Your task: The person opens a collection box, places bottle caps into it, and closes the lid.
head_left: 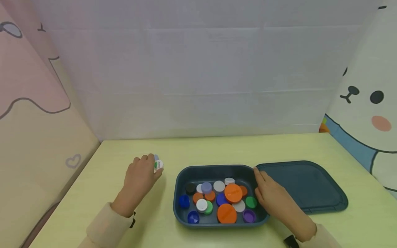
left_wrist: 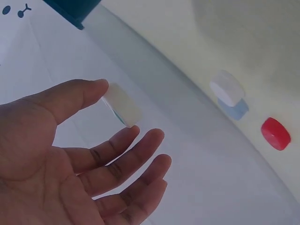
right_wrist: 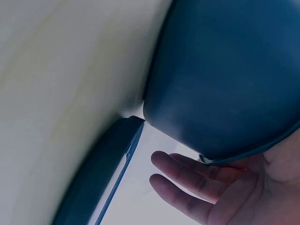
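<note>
My left hand (head_left: pixel 139 179) pinches a white bottle cap (left_wrist: pixel 123 107) with green print between thumb and finger, above the table's left side. Beyond it on the table, the left wrist view shows another white cap (left_wrist: pixel 227 87), a light blue cap (left_wrist: pixel 234 110) and a red cap (left_wrist: pixel 275 134). Bottle caps in many colours, among them a large orange cap (head_left: pixel 226 213), lie in a dark blue box (head_left: pixel 214 168). My right hand (head_left: pixel 276 196) rests on the box's right rim, its fingers fairly straight in the right wrist view.
A dark blue lid (head_left: pixel 304 186) lies flat on the yellow table (head_left: pixel 149 224), right of the box. A white sheet (head_left: pixel 198 69) hangs at the back, with printed cloth (head_left: pixel 34 137) along the left side and more at the right.
</note>
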Tool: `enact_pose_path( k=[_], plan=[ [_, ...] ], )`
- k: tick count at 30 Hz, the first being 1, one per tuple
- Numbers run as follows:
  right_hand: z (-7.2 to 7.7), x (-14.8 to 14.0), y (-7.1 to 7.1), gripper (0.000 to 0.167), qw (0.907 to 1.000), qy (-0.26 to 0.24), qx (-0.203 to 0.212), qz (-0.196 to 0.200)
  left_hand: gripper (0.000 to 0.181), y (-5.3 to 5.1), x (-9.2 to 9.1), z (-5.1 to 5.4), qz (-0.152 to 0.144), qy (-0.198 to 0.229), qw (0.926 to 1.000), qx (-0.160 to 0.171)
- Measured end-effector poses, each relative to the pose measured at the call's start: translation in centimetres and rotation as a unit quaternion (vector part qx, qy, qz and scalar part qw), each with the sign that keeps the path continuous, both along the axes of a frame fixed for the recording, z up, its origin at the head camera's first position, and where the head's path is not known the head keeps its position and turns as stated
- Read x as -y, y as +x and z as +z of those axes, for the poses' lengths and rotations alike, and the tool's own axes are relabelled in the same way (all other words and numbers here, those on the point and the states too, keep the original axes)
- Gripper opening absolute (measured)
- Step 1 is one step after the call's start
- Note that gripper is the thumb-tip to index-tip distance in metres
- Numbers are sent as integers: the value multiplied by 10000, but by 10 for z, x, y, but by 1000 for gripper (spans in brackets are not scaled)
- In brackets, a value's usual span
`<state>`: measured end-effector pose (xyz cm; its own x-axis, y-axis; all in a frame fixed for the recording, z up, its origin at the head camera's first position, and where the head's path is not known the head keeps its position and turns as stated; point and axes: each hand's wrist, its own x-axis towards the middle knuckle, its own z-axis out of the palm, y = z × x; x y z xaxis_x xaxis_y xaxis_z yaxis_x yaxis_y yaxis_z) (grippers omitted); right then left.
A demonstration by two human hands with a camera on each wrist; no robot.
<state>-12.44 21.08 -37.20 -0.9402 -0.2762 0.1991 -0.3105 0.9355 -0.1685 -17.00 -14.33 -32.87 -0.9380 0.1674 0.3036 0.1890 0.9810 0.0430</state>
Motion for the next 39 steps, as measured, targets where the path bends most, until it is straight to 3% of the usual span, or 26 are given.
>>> enact_pose_path(
  k=[5, 12, 23, 30, 39],
  plan=[
    [-1, 0, -1, 52, 10000, -9, -17, 25, 36, 11, -17, 7, -222, -78, 9995, -227],
    [-2, 0, -2, 52, 10000, -9, -11, 38, 38, 25, -41, 9, -512, -316, 9980, -216],
    [-3, 0, -3, 52, 10000, 20, 31, 1, 42, 39, -65, -4, -1008, -376, 9940, 197],
    [-4, 0, -3, 52, 10000, 20, -5, -1, 45, 50, -79, -14, -1403, -751, 9873, 2],
    [-6, 0, -4, 52, 10000, 59, -56, 17, 46, 55, -91, -28, -1596, -978, 9807, 556]
  ],
)
